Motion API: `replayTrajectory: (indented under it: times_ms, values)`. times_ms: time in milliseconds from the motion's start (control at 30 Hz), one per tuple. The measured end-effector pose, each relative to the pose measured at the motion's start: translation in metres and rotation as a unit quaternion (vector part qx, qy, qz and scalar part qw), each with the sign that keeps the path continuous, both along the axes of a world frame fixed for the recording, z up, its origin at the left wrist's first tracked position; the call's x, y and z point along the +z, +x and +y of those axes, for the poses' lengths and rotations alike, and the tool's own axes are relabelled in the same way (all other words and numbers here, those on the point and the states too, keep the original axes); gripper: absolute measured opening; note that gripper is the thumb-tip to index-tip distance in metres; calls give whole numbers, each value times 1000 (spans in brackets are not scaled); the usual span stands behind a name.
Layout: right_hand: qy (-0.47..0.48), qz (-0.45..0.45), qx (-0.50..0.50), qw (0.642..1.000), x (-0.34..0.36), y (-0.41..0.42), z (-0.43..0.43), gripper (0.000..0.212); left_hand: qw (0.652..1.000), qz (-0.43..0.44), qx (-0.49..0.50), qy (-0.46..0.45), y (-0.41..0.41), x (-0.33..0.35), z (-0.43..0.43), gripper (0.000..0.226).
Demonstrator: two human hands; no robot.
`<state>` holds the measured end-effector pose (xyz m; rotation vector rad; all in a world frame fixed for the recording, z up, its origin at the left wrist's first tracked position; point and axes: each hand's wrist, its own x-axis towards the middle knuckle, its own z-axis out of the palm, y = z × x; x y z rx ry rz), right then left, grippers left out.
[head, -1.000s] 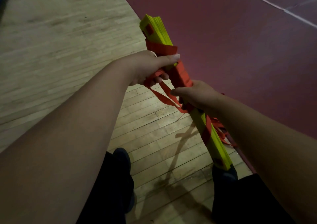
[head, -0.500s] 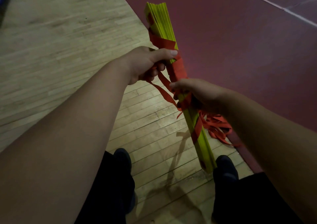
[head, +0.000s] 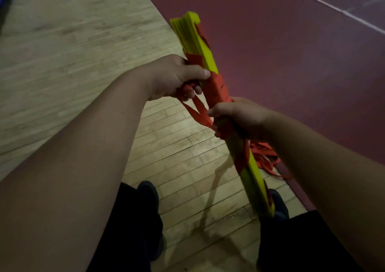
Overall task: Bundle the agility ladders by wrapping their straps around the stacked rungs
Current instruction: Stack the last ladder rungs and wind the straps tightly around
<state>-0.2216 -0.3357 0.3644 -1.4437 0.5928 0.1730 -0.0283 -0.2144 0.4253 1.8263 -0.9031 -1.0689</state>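
red straps half wound round yellow rungs; left hand grasping strap, right hand clenching bundle; next, another tight turn.

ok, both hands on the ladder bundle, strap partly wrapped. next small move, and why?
Probably: the left hand pulls the slack red strap taut and lays another turn round the stacked rungs, beside the wraps already there. That strap sags in a loop between the hands, the right hand grips the stack mid-length, steadying it, and more loose straps hang unwrapped behind it.
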Motion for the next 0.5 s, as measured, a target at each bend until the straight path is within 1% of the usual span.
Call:
replayTrajectory:
  times_ms: [133,233,333,400,500]
  values:
    - [-114,41,-33,992,-13,3,-3,38,997,-57,-19,51,-3,-4,1,21]
    - [-168,64,-57,982,-23,8,-1,36,995,-74,-11,61,-7,-10,-4,19]
    - [-201,73,-81,974,-25,13,4,34,995,-77,12,63,-11,-13,-10,17]
    - [-225,83,-86,967,-26,16,6,34,996,-61,25,64,-13,-14,-12,22]
    - [-264,98,-81,956,-30,18,9,42,996,-42,46,69,-16,-20,-13,38]
